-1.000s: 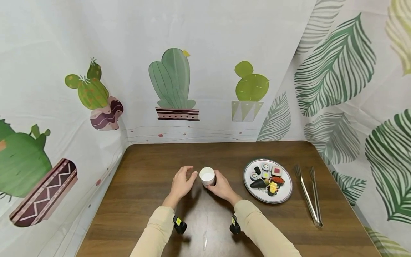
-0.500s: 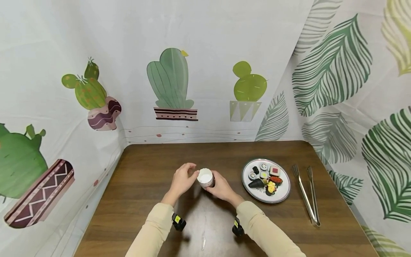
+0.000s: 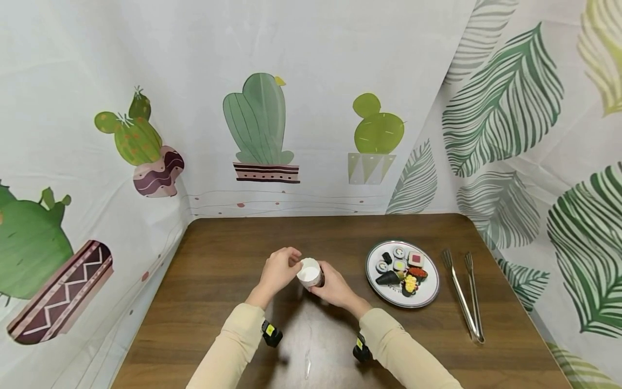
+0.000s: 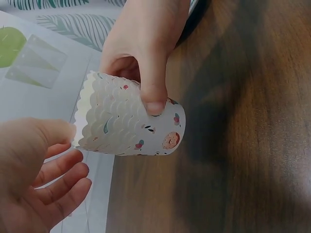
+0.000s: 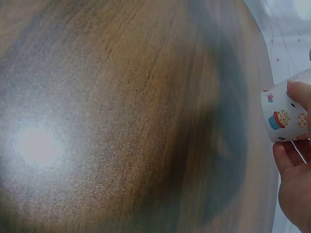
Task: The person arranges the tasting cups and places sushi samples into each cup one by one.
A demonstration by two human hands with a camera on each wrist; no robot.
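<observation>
Cactus cloth [image 3: 320, 124]: white fabric, softly creased, printed in greens and purples with rounded, lobed shapes; the left edge of the head view cuts one motif off.
Counter [image 3: 218, 259]: dark brown wood grain with rounded far corners; its near edge lies outside the head view (and white glare washes out some grain in the right wrist view).
Left hand [image 3: 278, 270]: fingers loosely bent and slightly parted, thumb tip at the rim of the cups [image 3: 310, 273]; whether thumb and index finger pinch that rim, I cannot tell.
Cups: white, paper-looking, tapered, scalloped in close rows (nested, it seems, the count impossible to make out), with a small colourful print on the wall. They are between the two hands over the middle of the counter, mouth toward the head camera; the right wrist view crops them.
Right hand [image 3: 337, 286]: fingers curled round the cups, thumb pressed on the wall; some fingertips are hidden behind the cups.
Plate [image 3: 425, 289]: round, white, glossy, dark-banded rim; lettering partly covered by sushi [image 3: 399, 265].
Sushi: squares, rounds, a black cone, bumpy red and yellow toppings; material unclear.
Tongs [image 3: 464, 302]: shiny metal, arms apart, slotted ends pointing away.
Leaf cloth [image 3: 502, 102]: pale fabric, striped green leaves, cropped at the right.
</observation>
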